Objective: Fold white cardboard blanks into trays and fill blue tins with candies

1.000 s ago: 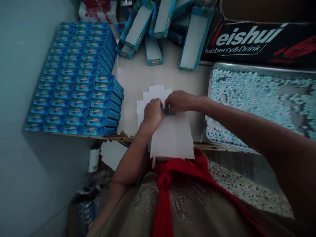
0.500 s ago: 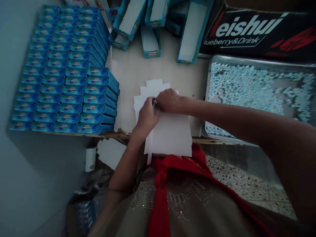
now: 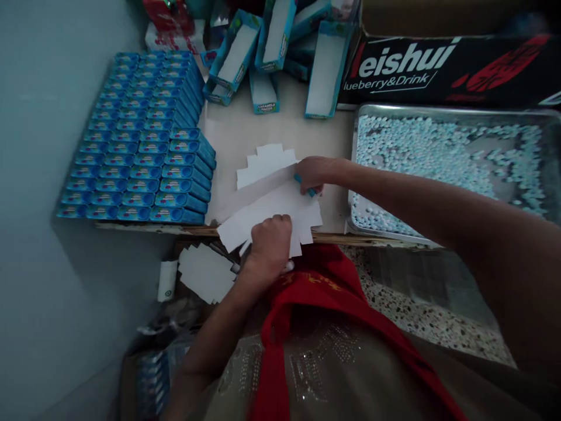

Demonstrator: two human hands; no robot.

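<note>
The left hand point(image 3: 270, 241) clutches white card sheets point(image 3: 272, 204) over the edge of the desk point(image 3: 298, 128); the right hand point(image 3: 309, 174) pinches a blue piece point(image 3: 312, 192); its forearm point(image 3: 407, 193) hides part of the tray point(image 3: 495, 144); blue boxes point(image 3: 144, 161) stand stacked leftward.

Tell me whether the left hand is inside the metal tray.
No, the left hand is at the white cardboard, apart from the metal tray.
</note>
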